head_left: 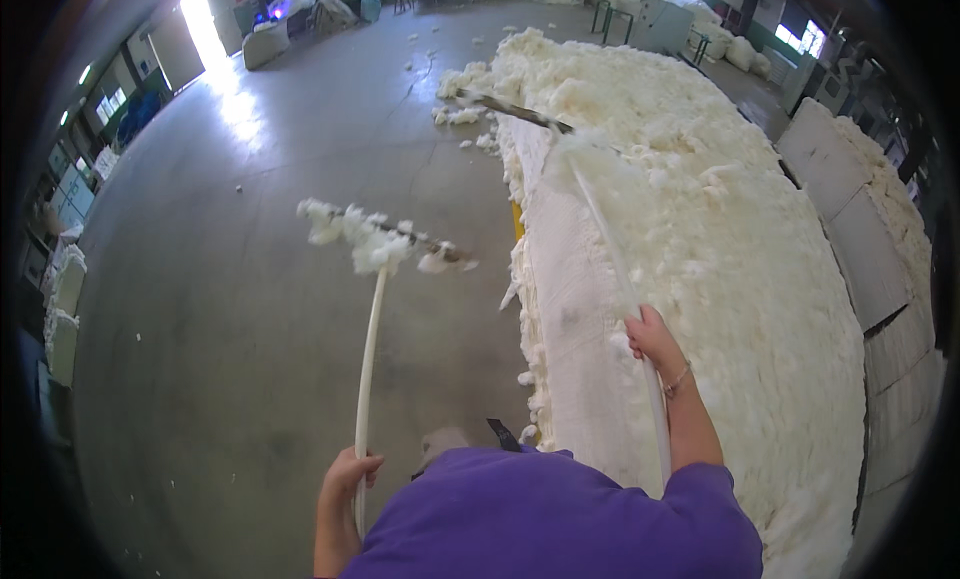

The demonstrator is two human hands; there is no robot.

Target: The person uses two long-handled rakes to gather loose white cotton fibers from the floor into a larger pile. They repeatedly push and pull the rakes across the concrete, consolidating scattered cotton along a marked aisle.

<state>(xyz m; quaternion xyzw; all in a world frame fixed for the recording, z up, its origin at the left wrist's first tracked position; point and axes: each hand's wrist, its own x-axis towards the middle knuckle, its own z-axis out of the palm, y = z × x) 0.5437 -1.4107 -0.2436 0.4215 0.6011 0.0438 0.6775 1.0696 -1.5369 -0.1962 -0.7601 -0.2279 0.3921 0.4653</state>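
Observation:
My left hand [352, 471] is closed around the white handle of one rake [370, 359]. Its dark crosswise head hangs over the floor to the left, with tufts of white fibre clinging to it; teeth cannot be made out. A second rake [608, 234] has its white handle in my right hand [654, 339], which is closed on it farther forward. That rake's dark head lies across the far left edge of a long bed of fluffy cotton-like fibre [730, 269]. Some fibre covers the joint of head and handle. Below it runs a smoother, flatter pale strip [575, 329].
Grey floor [230, 379] stretches to my left, with loose fibre tufts [455, 116] near the bed's far corner. Right of the bed stand big pale blocks [865, 254]. White bundles [740, 52] and a grey cabinet [664, 26] are at the back. A bright doorway [203, 29] shows far left.

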